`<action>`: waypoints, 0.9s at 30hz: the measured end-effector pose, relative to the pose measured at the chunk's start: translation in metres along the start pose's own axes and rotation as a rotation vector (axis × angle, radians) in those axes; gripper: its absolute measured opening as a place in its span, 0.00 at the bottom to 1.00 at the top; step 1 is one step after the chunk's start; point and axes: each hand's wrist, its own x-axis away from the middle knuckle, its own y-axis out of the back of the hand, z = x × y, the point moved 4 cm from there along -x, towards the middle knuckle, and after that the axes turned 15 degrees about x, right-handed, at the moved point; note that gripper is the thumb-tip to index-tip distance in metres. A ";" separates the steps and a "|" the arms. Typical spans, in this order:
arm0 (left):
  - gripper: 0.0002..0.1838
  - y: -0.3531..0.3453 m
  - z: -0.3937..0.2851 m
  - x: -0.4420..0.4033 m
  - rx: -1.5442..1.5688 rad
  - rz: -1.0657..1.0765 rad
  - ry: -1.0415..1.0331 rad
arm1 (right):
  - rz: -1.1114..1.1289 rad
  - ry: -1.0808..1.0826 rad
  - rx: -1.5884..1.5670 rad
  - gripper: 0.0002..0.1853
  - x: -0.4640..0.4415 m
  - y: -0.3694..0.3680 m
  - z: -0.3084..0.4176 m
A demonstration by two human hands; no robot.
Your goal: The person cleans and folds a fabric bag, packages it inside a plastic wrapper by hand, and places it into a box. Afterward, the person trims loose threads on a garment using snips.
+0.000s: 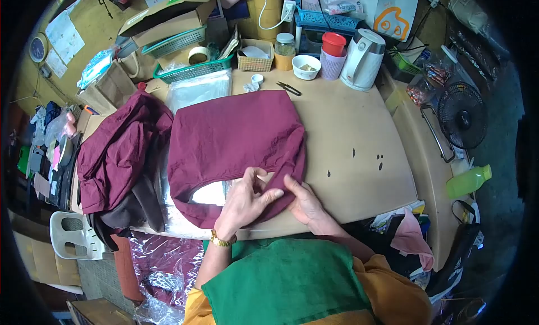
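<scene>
A maroon fabric piece (236, 125), shaped like a bag with a curved opening, lies on the brown table (359, 128). At its lower right edge, my left hand (245, 200) has its thumb and fingers closed on the fabric strap. My right hand (305, 203) touches the same strap from the right, thumb on top and the other fingers partly hidden beneath. Clear plastic sheets (199, 89) lie under and behind the fabric. Left of it, a crumpled pile of maroon cloth (120, 151) rests on darker cloth.
Small black snips (288, 88) lie behind the fabric. Along the back stand a white kettle (363, 59), a white bowl (306, 67), a glass jar (284, 46) and green baskets (193, 69). To the right are a black fan (462, 115) and a yellow-green bottle (469, 182).
</scene>
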 end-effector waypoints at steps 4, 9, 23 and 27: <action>0.20 -0.001 0.006 0.015 -0.144 0.115 0.094 | -0.090 0.055 0.067 0.23 -0.008 0.005 -0.005; 0.13 0.005 0.007 0.024 -0.239 0.221 0.134 | -0.283 0.101 0.087 0.21 -0.029 0.028 0.014; 0.30 0.018 0.007 0.029 -0.332 0.041 0.219 | -0.349 0.443 0.267 0.27 -0.036 0.030 0.027; 0.32 0.025 0.002 0.030 -0.345 0.028 0.140 | -0.367 0.436 0.239 0.28 -0.041 0.027 0.017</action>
